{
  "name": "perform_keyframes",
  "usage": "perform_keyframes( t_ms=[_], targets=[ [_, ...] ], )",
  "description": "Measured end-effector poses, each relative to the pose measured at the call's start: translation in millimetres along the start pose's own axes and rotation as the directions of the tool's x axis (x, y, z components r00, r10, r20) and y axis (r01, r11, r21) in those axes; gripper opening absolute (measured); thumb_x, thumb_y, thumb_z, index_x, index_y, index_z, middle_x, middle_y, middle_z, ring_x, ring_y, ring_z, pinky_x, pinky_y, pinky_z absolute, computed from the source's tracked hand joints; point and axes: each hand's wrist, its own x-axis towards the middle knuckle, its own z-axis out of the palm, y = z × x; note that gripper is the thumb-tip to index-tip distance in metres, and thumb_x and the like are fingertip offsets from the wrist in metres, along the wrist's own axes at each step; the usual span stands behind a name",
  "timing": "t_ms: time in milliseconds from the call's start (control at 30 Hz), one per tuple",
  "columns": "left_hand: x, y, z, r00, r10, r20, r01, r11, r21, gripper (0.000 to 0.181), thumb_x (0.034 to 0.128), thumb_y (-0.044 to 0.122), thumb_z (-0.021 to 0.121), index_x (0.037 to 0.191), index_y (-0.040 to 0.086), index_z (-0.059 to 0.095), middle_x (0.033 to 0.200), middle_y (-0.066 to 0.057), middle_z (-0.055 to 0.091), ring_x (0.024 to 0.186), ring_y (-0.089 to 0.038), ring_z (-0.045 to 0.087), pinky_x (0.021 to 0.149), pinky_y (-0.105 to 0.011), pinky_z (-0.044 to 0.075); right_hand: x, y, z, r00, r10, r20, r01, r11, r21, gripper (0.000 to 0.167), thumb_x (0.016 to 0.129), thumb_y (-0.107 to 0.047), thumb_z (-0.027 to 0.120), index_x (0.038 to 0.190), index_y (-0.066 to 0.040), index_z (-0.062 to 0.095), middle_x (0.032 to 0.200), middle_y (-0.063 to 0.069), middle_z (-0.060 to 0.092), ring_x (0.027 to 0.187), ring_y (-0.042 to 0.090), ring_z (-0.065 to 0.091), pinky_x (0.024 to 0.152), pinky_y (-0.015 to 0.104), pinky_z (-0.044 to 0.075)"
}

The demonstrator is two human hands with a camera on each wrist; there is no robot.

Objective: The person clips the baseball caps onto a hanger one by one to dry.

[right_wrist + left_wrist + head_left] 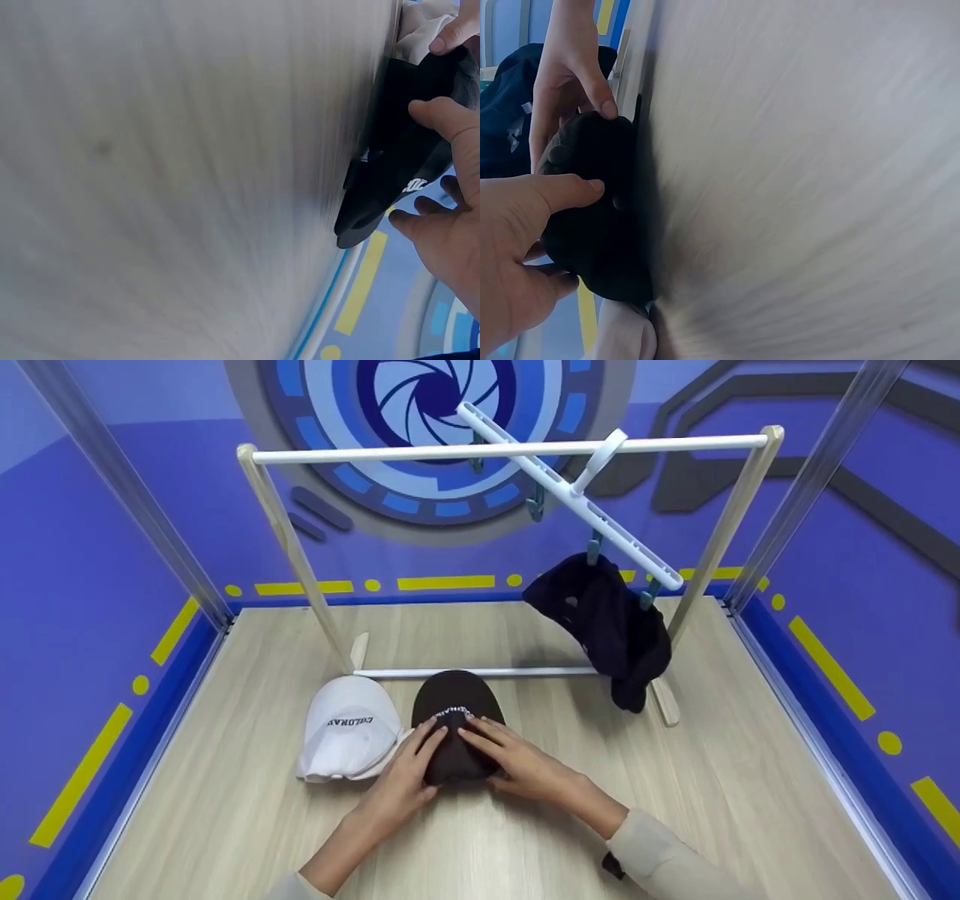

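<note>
A dark baseball cap [459,690] with light lettering lies on the table, brim toward the rack. On its crown's left side rests my left hand [407,763], fingers extended over the top and thumb at the rear edge. The right hand [529,765] touches the other side. In the left wrist view, the left hand's thumb [577,191] lies against the back of the cap [604,225]. Seen from the right wrist, the right hand [450,202] has spread fingers and its thumb on the cap [397,172]. Beside the left hand sits a white cap [349,727] with dark lettering.
A wooden rack with a white top bar [375,455] stands at the back. From it hangs a tilted white hanger [555,484] with several green clips; dark caps [600,615] hang from its lower right end. Purple-blue panels [885,585] enclose the table [720,780].
</note>
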Motion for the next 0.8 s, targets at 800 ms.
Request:
perform_keyframes(
  t_ms=[800],
  targets=[
    [-4.3,1.6,2.6,0.999,-0.037,0.005,0.037,0.998,-0.045,0.07,0.0793,-0.007,0.071,0.145,-0.003,0.049,0.154,-0.024,0.042,0.141,-0.04,0.042,0.115,-0.049,0.037,6.8,-10,1,0.997,0.066,-0.04,-0.067,0.997,-0.042,0.09,0.085,0.004,0.074,0.161,-0.01,0.028,0.154,0.016,0.046,0.138,0.029,0.05,0.11,0.039,0.045]
  ],
)
